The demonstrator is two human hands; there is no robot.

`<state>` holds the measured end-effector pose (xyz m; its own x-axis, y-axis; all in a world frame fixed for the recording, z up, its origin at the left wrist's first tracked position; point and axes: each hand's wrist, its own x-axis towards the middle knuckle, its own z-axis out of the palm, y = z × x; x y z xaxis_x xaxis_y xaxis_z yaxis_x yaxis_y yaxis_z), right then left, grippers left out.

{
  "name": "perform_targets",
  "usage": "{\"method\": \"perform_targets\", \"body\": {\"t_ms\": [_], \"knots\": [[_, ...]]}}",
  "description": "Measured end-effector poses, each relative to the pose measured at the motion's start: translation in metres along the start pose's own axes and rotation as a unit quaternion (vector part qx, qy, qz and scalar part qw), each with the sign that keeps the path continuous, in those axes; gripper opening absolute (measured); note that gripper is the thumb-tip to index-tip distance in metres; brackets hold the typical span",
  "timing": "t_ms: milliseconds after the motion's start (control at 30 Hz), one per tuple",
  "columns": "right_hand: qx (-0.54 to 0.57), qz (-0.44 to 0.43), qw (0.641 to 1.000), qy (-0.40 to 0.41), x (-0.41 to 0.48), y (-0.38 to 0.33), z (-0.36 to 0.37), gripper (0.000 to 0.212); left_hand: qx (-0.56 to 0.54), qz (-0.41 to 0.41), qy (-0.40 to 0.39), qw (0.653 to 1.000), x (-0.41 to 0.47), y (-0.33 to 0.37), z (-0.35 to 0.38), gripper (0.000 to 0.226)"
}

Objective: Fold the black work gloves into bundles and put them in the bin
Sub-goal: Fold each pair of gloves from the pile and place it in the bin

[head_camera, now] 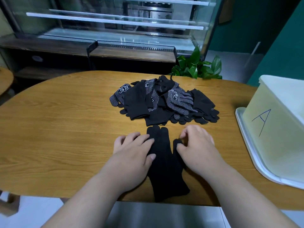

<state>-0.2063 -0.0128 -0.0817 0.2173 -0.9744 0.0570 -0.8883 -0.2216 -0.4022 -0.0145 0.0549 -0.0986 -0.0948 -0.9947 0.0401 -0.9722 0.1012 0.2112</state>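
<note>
The left hand's fingers (pixel 145 139) lie straight and slightly spread, pressing flat on the left edge of a black knit work glove (pixel 164 163). The thumb of the left hand (pixel 133 153) rests further down on the glove's palm. The right hand (pixel 199 145) has its fingers curled, and its thumb and forefinger appear to pinch the tip of the glove's own thumb, which sticks out to the right. The glove lies flat between the two hands on the oval wooden table (pixel 65 129). Its long axis runs straight away from the person, with the cuff at the near table edge and the fingertips pointing at the pile of black work gloves (pixel 164 99) just beyond it, many of them white-dotted. Since both hands flank the glove midway, the fold probably turns on that axis: either the thumb is tucked in across the palm, or the fingertips are rolled back toward the cuff. The pale translucent plastic bin (pixel 276 122), marked with a letter A, stands on a white tray (pixel 246 142) well apart to the right. That makes the right hand the nearer one for dropping a finished bundle in.
</note>
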Motion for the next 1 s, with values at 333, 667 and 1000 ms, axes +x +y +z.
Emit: {"method": "perform_targets", "body": {"t_ms": [333, 667, 1000], "knots": [[0.007, -0.116, 0.993, -0.036, 0.005, -0.008, 0.012, 0.042, -0.053, 0.008, -0.031, 0.998, 0.007, -0.004, 0.003, 0.054], [-0.053, -0.103, 0.992, -0.048, -0.002, -0.006, 0.018, 0.042, -0.009, -0.026, 0.041, 0.999, 0.004, 0.000, 0.002, 0.056], [-0.042, -0.098, 0.993, -0.041, -0.003, -0.005, 0.020, 0.040, -0.073, -0.189, 0.081, 0.976, 0.057, -0.024, -0.009, 0.018]]}}
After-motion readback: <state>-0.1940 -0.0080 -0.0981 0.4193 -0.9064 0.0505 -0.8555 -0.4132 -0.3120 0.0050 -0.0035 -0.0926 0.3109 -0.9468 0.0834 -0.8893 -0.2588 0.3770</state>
